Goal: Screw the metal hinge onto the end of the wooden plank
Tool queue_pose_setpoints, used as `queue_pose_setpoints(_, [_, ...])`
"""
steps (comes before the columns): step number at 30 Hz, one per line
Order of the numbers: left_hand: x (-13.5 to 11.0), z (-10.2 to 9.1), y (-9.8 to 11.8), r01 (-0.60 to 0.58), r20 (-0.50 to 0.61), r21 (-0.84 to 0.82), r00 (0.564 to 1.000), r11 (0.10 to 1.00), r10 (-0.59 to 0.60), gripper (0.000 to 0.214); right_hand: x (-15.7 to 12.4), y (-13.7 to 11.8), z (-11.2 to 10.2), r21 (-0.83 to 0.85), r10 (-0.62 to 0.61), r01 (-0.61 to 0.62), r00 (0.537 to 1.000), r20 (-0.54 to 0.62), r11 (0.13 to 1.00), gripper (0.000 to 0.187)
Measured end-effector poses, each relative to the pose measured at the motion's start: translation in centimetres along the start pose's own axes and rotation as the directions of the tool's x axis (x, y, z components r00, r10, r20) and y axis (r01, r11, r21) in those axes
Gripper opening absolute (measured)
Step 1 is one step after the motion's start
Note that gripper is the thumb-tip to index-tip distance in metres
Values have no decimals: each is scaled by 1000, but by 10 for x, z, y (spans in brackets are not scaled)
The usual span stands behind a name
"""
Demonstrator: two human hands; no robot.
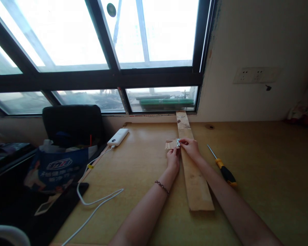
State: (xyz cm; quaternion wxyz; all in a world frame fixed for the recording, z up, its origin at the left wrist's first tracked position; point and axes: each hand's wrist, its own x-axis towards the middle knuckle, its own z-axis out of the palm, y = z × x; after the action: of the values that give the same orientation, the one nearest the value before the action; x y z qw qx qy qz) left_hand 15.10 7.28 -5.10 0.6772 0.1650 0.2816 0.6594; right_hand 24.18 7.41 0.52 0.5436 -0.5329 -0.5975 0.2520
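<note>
A long wooden board (196,184) lies lengthwise on the table, its far end by the window sill. Against its left edge sits a short wood block (170,145). A small silvery metal hinge (178,142) is at the joint between block and board. My left hand (173,160) grips the near side of the block with closed fingers. From the right, my right hand (190,147) reaches over the board and pinches the hinge. A screwdriver (222,167) with a yellow and black handle rests to the right of my right forearm.
A white power bank (118,137) with a white cable (100,201) lies at the table's left side. Beyond the left edge are a black chair (72,119) and a blue bag (59,169). The window (159,78) and wall bound the back.
</note>
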Motion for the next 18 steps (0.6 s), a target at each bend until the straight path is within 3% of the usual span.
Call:
queue_pose_setpoints(4, [-3,2,2,27,18,-53,1000,998,-26,8,2,4,0,-1,11,-11,999,40,1000,21])
queue_pose_setpoints(7, [-7,3,4,41,38,-73,999,997,-38,8,0,2,-5,46,8,-8,1000,0,999,29])
queue_pose_setpoints(11, [-11,5,5,65,38,-89,997,994,-62,12,-15,-5,-36,39,9,-5,994,-111,999,32])
queue_pose_setpoints(15, [-17,8,8,99,16,-73,995,992,-98,12,-51,-1,-91,-309,-35,-26,981,-190,951,28])
queue_pose_setpoints(18, [-24,9,12,163,23,-54,987,985,-162,12,-80,14,-124,-632,-57,-100,973,-223,768,27])
